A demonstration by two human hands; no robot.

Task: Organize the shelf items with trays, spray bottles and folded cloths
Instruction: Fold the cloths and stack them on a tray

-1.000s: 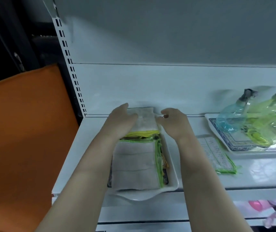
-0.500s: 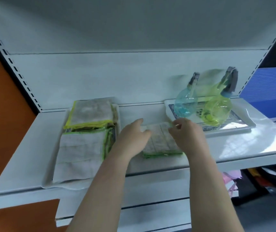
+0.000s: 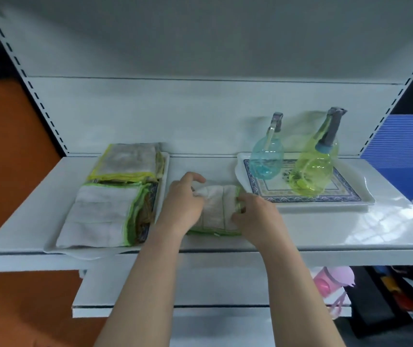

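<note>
A folded white cloth with a green edge (image 3: 218, 209) lies on the white shelf (image 3: 325, 229) between two trays. My left hand (image 3: 182, 204) grips its left side and my right hand (image 3: 255, 211) pinches its right edge. The left tray (image 3: 164, 171) carries two stacks of folded cloths: a yellow-edged stack (image 3: 127, 160) at the back and a green-edged stack (image 3: 102, 216) at the front. On the patterned right tray (image 3: 350, 194) stand a blue spray bottle (image 3: 266, 156) and a yellow-green spray bottle (image 3: 315, 164), both upright.
The shelf's back panel (image 3: 200, 113) rises right behind the trays, with slotted uprights at both sides. A lower shelf (image 3: 200, 286) juts out beneath, with a pink item (image 3: 330, 284) under the right part. An orange surface (image 3: 5, 171) lies to the left, a blue panel (image 3: 405, 139) to the right.
Both hands left the stacks on the left tray, moved right to the loose cloth in the middle and closed on it. The cloth is now bunched between them.
</note>
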